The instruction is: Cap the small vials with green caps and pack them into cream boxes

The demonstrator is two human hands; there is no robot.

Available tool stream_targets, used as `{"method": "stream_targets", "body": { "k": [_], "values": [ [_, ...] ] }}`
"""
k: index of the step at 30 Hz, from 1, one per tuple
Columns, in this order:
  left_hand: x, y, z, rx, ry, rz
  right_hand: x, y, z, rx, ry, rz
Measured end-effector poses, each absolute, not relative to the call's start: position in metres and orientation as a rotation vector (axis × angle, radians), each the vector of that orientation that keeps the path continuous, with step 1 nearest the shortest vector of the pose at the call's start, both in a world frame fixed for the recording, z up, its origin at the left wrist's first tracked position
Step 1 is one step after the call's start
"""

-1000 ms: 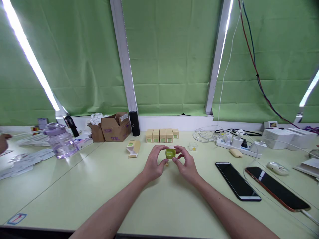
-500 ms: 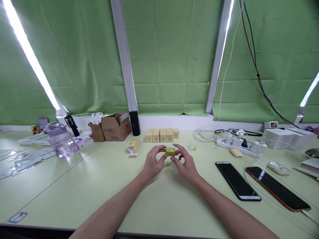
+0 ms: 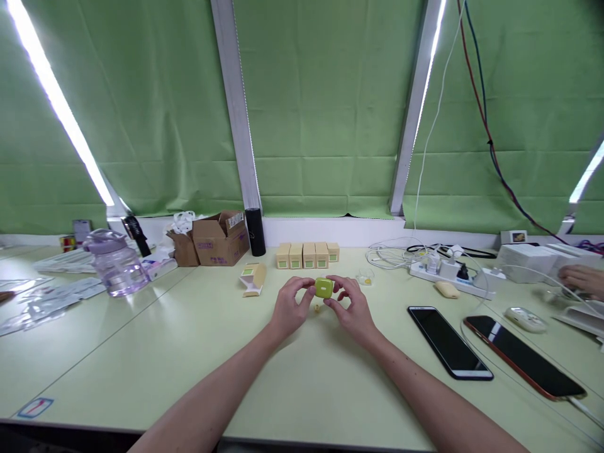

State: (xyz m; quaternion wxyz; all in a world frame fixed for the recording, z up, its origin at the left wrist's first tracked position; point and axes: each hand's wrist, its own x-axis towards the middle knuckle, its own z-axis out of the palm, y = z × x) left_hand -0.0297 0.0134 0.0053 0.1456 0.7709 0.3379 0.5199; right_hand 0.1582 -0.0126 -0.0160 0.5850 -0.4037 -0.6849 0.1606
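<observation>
Between my two hands is a small green rounded case (image 3: 324,288) with a pale oval mark on the face toward me, shaped like an earbud case. My left hand (image 3: 293,305) pinches its left side with thumb and fingers. On its right side, the fingertips of my right hand (image 3: 350,306) grip it. Just below it lies a tiny yellowish piece (image 3: 316,308) on the table. An opened carton (image 3: 253,280) stands to the left of my hands, and a small clear plastic piece (image 3: 365,277) with a yellow spot is to the right.
Several small tan boxes (image 3: 308,255) stand in a row behind my hands. At right are two phones (image 3: 450,343), a power strip (image 3: 452,280) with cables, and another person's hand (image 3: 582,280). A purple jug (image 3: 117,264) and a cardboard box (image 3: 219,240) occupy the left.
The green case has been turned in my fingers, so a face with a pale mark now shows. Another person's hand has come in at the right edge.
</observation>
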Motion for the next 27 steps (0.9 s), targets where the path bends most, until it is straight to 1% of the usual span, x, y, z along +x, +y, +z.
{"method": "stream_targets", "body": {
  "k": [6, 13, 25, 27],
  "values": [
    [-0.0333, 0.0164, 0.0052, 2.376, 0.973, 1.493, 0.1589, -0.0128, -0.0157, -0.908, -1.554, 0.444],
    [-0.036, 0.0171, 0.0051, 2.566, 0.869, 1.484, 0.1597, -0.0126, -0.018, -0.887, -1.555, 0.501],
    [-0.0377, 0.0187, 0.0096, 2.651, 0.802, 1.608, 0.1633, -0.0133, -0.0168, -0.9, -1.556, 0.514],
    [-0.0373, 0.0176, 0.0094, 2.686, 0.801, 1.57, 0.1622, -0.0129, -0.0175, -0.908, -1.549, 0.527]
  ]
}}
